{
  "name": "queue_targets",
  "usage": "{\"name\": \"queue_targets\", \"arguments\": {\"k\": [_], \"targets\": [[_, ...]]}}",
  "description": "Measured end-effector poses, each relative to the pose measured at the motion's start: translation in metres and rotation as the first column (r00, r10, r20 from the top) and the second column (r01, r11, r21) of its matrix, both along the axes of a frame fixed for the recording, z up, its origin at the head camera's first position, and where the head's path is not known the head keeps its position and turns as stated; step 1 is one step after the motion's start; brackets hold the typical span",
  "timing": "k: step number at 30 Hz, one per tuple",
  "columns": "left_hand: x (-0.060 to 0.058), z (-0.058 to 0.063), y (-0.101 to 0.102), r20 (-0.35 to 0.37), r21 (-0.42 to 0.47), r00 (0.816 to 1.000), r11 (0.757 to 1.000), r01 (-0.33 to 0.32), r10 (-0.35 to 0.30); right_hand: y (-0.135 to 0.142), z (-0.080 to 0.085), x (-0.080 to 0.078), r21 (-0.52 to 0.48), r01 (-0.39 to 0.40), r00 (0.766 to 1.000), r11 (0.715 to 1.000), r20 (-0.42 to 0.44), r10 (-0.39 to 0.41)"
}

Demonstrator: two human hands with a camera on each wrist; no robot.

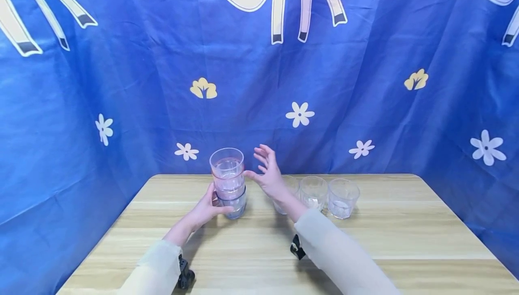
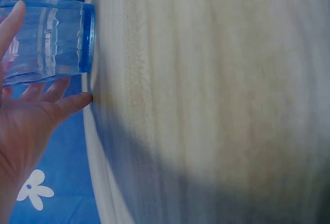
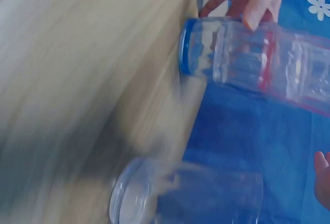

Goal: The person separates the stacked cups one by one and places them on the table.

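Toward the left of the table stands an upright stack of clear plastic cups. A blue-tinted cup [image 1: 236, 207] is at the bottom, a pink cup [image 1: 229, 186] sits above it, and a clear rim [image 1: 226, 152] tops the stack. My left hand [image 1: 204, 209] holds the lower part, thumb in front and fingers behind. In the left wrist view, that hand [image 2: 26, 123] wraps the blue cup [image 2: 49, 41] close to the table. My right hand [image 1: 268, 173] is raised at the stack's right side with fingers spread, its thumb tip near the pink cup; nothing is in it.
A row of clear cups stands right of the stack: one partly behind my right wrist [image 1: 285, 186], a middle cup [image 1: 313, 189] and an end cup [image 1: 343, 198]. The wooden table [image 1: 251, 259] meets a blue patterned curtain [image 1: 243, 124] at its back and sides.
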State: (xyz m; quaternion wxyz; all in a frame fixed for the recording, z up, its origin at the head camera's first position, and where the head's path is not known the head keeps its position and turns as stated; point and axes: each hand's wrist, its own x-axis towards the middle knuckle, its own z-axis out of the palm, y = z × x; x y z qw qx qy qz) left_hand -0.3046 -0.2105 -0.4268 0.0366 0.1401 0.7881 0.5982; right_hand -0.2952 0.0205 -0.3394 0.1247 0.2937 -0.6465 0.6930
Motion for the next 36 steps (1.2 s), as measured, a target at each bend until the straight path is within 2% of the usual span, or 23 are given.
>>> {"name": "queue_targets", "arguments": {"k": [4, 6, 11, 14, 20, 28, 32, 36], "targets": [[0.000, 0.001, 0.000, 0.001, 0.000, 1.000, 1.000, 0.002, -0.002, -0.012, -0.003, -0.002, 0.040, -0.027, 1.000, 0.999, 0.013, 0.027], [0.000, 0.000, 0.001, -0.001, 0.003, 1.000, 1.000, 0.009, -0.009, -0.018, -0.008, -0.008, 0.063, -0.034, 0.999, 0.997, 0.022, 0.033], [-0.002, 0.000, 0.000, 0.001, 0.020, 1.000, 1.000, 0.013, -0.013, -0.034, -0.025, -0.025, 0.089, 0.001, 0.999, 0.996, 0.044, -0.005], [-0.002, 0.000, 0.001, 0.001, 0.018, 1.000, 1.000, 0.007, -0.007, -0.042, -0.028, -0.027, 0.101, 0.032, 0.998, 0.994, 0.050, -0.037], [-0.003, 0.000, 0.001, 0.003, 0.023, 1.000, 1.000, 0.013, -0.013, -0.050, -0.031, -0.029, 0.124, 0.082, 0.996, 0.989, 0.027, -0.085], [-0.005, -0.002, 0.002, -0.006, 0.033, 1.000, 0.999, 0.025, -0.025, -0.054, -0.035, -0.033, 0.121, 0.084, 0.996, 0.989, 0.005, -0.085], [-0.006, -0.003, 0.002, 0.003, 0.033, 1.000, 0.999, 0.019, -0.020, -0.052, -0.022, -0.019, 0.133, 0.076, 0.997, 0.988, 0.006, -0.077], [-0.004, -0.003, 0.001, 0.001, 0.029, 1.000, 0.999, 0.017, -0.017, -0.053, -0.021, -0.018, 0.153, 0.084, 0.996, 0.985, 0.022, -0.089]]}}
